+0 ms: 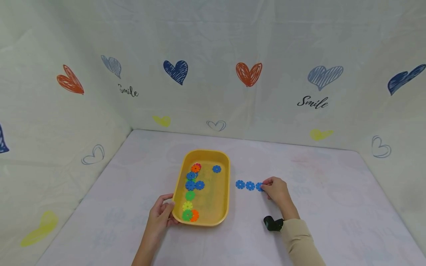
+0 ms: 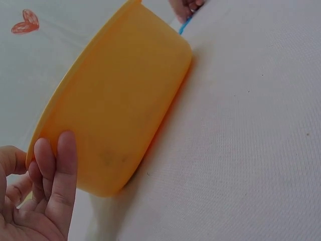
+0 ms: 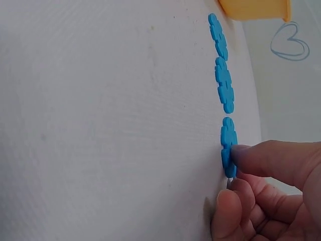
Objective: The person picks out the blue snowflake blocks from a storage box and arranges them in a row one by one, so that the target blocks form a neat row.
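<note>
My left hand (image 1: 160, 212) grips the near left corner of a yellow plastic tray (image 1: 222, 199), and the left wrist view shows its fingers (image 2: 65, 170) against the outer wall. Inside the tray lie several notched flower-shaped plastic discs in blue, green, yellow, orange and red, mostly along its left side; one blue disc (image 1: 216, 169) lies apart at the far right. To the tray's right, three blue discs form a row on the table. My right hand (image 1: 277, 190) pinches the rightmost blue disc (image 3: 228, 135), its thumb on the disc's face. The middle blue disc (image 3: 224, 85) lies just beside it.
A white cloth covers the table (image 1: 332, 207). Behind it and at the sides hang pale curtains (image 1: 213, 99) printed with hearts and "Smile". A black wrist device (image 1: 273, 224) sits at the right sleeve cuff (image 1: 296, 231).
</note>
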Available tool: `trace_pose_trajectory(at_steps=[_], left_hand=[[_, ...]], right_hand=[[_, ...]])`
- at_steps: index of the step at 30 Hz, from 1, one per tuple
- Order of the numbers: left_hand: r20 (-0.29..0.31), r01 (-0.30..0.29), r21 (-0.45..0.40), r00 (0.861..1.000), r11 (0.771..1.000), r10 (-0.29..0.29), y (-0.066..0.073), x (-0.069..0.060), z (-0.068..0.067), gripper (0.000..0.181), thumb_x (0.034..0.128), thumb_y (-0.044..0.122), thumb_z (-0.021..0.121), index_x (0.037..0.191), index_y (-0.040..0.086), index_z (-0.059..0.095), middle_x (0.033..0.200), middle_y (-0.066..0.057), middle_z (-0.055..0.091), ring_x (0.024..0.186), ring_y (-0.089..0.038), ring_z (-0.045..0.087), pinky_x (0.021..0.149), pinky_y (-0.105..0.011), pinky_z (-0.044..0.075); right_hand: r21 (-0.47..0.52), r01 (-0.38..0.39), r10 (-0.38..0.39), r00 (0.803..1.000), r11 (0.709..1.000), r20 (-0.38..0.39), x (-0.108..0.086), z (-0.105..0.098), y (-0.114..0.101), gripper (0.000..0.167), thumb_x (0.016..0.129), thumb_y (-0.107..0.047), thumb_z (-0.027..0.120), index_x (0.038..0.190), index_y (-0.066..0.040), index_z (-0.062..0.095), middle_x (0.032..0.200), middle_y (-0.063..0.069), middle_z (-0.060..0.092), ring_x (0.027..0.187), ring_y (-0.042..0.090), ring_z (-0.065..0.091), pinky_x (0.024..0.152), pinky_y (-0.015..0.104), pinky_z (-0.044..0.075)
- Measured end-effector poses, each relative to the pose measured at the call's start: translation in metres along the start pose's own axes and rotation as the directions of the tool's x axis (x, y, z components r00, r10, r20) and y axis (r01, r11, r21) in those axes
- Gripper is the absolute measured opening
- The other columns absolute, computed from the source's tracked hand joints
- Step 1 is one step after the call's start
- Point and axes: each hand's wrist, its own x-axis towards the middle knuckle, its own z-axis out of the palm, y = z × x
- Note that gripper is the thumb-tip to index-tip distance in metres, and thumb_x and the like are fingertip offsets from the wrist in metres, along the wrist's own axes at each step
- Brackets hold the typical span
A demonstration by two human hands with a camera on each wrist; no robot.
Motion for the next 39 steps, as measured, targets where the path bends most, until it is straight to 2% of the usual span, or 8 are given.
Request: trace_pose_trajectory(at_steps=[16, 28, 39], left_hand=[[-0.002, 0.024, 0.022, 1.0, 0.999, -0.024, 0.0, 0.0007, 0.0006, 0.037, 0.0965, 0.016, 0.045, 0.132, 0.006, 0.042, 0.072, -0.004, 0.051, 0.057, -0.014, 0.053, 0.056, -0.023, 0.053], [-0.006, 0.02, 0.024, 1.0, 1.0, -0.019, -0.0004, 0.001, -0.001, 0.036, 0.0962, 0.014, 0.044, 0.132, 0.007, 0.042, 0.072, -0.004, 0.051, 0.057, -0.015, 0.054, 0.056, -0.024, 0.053], [0.003, 0.02, 0.01, 1.0, 1.0, -0.02, -0.0023, 0.0022, -0.0005, 0.037, 0.0962, 0.016, 0.045, 0.132, 0.007, 0.042, 0.071, -0.003, 0.05, 0.057, -0.015, 0.054, 0.057, -0.024, 0.053]], right_hand=[[-0.018, 0.049, -0.048, 0.999, 0.999, 0.009, -0.0005, 0.0007, 0.0047, 0.02, 0.087, -0.012, 0.06, 0.101, 0.003, 0.055, 0.077, 0.009, 0.054, 0.054, 0.012, 0.048, 0.051, 0.023, 0.043], [-0.036, 0.005, -0.005, 1.0, 0.999, 0.01, 0.0031, 0.0036, 0.0021, 0.021, 0.089, -0.014, 0.06, 0.101, 0.002, 0.055, 0.077, 0.009, 0.054, 0.054, 0.013, 0.048, 0.051, 0.022, 0.043], [-0.034, 0.0, 0.001, 1.0, 0.999, 0.027, -0.0004, -0.0001, 0.0011, 0.023, 0.09, -0.015, 0.058, 0.103, 0.003, 0.054, 0.078, 0.009, 0.054, 0.056, 0.014, 0.048, 0.052, 0.023, 0.042]])
